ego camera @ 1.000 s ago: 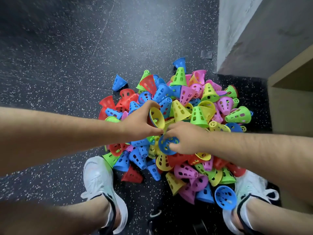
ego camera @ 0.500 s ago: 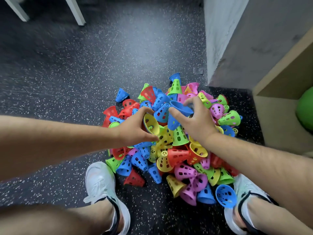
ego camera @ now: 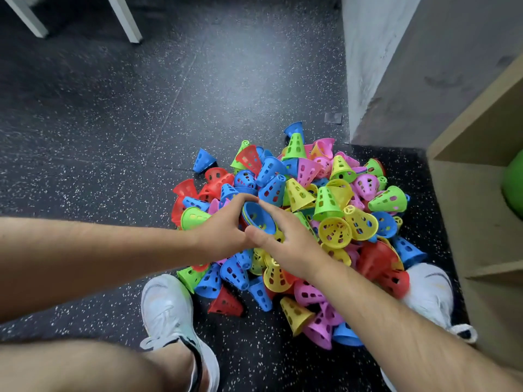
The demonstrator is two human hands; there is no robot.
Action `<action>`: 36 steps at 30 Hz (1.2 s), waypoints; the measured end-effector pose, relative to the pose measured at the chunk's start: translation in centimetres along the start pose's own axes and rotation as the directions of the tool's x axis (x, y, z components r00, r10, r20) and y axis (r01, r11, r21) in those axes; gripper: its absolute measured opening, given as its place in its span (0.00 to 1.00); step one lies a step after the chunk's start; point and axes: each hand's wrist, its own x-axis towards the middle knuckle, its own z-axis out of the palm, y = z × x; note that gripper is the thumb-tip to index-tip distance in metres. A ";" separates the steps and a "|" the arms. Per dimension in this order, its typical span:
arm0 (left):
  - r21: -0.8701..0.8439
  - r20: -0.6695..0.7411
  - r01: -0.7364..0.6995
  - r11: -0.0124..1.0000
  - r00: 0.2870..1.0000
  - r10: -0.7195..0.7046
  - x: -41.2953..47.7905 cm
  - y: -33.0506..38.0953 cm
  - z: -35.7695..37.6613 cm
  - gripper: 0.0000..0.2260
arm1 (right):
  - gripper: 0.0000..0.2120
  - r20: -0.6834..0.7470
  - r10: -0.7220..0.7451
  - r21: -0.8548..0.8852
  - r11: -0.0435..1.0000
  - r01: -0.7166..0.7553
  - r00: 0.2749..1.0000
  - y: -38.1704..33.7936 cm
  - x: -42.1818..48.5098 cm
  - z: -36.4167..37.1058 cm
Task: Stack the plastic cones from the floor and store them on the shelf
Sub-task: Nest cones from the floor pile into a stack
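Observation:
A heap of perforated plastic cones (ego camera: 334, 199) in blue, yellow, green, pink and red lies on the dark speckled floor between my feet. My left hand (ego camera: 223, 232) grips a small nested stack over the heap's left side, and its outer cones are mostly hidden by my fingers. A blue cone (ego camera: 259, 219) sits mouth-up in that stack. My right hand (ego camera: 285, 241) pinches the blue cone's rim between thumb and index finger. The two hands touch at the thumbs.
A wooden shelf unit (ego camera: 478, 154) stands at the right with a green ball (ego camera: 513, 185) inside. A grey wall corner (ego camera: 368, 66) rises behind the heap. White furniture legs (ego camera: 124, 19) stand at the far left. My white shoes (ego camera: 167, 312) (ego camera: 430, 292) flank the heap.
My right hand picked a blue cone from the heap, carried it leftward and set it into the yellow cone held by my left hand. The camera tilted up slightly.

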 end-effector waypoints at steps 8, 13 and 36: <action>-0.128 -0.152 0.012 0.992 0.988 -0.031 0.6 -3.3 -0.9 0.29 | 0.25 -0.131 0.031 -0.048 0.998 -0.037 0.991 1.3 2.3 0.8; -0.159 -0.299 0.030 0.987 0.951 -0.077 0.4 -5.7 -1.2 0.30 | 0.16 -0.096 -0.021 -0.280 0.960 -0.007 0.995 2.0 4.5 0.8; -0.217 -0.327 0.012 0.976 0.941 -0.085 2.8 -6.3 1.4 0.32 | 0.10 -0.461 -0.191 -0.165 0.978 0.128 0.867 4.4 6.7 0.8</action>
